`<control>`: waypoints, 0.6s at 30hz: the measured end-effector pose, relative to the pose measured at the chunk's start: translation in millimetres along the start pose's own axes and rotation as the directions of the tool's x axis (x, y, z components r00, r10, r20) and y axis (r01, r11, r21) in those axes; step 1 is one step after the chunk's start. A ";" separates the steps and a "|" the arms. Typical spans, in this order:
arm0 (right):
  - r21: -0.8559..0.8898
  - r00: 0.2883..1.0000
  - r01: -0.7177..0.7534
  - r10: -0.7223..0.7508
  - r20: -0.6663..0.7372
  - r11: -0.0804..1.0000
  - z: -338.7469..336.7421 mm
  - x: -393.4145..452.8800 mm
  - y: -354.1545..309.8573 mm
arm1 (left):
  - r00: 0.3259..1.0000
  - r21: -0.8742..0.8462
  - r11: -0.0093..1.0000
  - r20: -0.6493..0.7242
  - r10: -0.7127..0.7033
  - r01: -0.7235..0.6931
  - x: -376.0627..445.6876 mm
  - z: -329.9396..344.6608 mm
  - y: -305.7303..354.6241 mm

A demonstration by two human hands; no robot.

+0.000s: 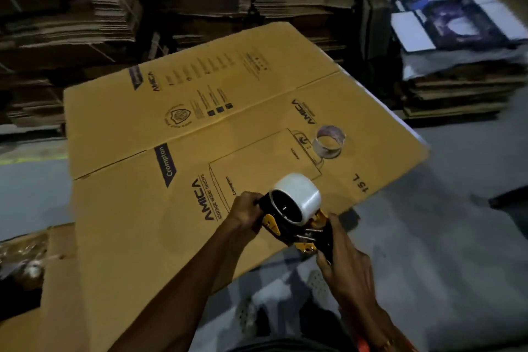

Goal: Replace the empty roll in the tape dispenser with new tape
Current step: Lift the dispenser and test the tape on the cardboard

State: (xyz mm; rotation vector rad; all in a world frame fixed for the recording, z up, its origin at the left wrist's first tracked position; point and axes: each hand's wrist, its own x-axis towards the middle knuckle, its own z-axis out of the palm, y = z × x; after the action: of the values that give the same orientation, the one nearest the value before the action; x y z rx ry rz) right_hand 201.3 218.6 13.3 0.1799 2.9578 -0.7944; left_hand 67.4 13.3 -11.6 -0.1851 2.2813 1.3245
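The person is holding the tape dispenser (300,226) up over the near edge of a flattened carton (200,128) that is lying on the floor. The left hand (247,210) is gripping the dispenser's far-left end, fingers curled around the black frame beside the roll. The right hand (343,254) is clasping the near-right end, fingers wrapped along the handle side. So both hands are grasping the tool, one at each end, and its long axis is running from the left hand down toward the right.

The new tape roll (297,200) is already sitting on the dispenser's hub, white and full, its open side facing the person. It is lying just beside the left hand, which looks the better placed to press it home or pick at the tape end. I cannot tell whether the tape has been threaded past the yellow parts by the right hand.

The empty core (330,141) is standing on the carton well apart from the hands, toward the carton's far right edge. To my eye the swap itself is done, with feeding the tape through still to come.

The carton is giving broad flat room beyond the hands; stacks of folded cardboard (171,8) are crowding only the far side.
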 end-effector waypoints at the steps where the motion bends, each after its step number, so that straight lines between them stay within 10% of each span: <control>1: 0.004 1.000 -0.017 0.017 -0.012 1.000 3.6 -5.6 -2.1 | 0.999 0.029 0.999 -0.004 0.038 -0.038 -0.1 1.5 -1.9; 18: 0.385 0.990 -0.003 0.056 -0.127 0.923 37.5 -25.3 -12.6 | 0.949 0.240 0.919 0.053 0.310 -0.314 10.6 4.5 -15.5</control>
State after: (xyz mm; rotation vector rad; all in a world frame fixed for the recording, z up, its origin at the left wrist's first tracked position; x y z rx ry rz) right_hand 226.1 186.5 -10.3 0.3108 2.8749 -1.4060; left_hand 65.3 10.4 -30.6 0.2848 2.5120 1.1655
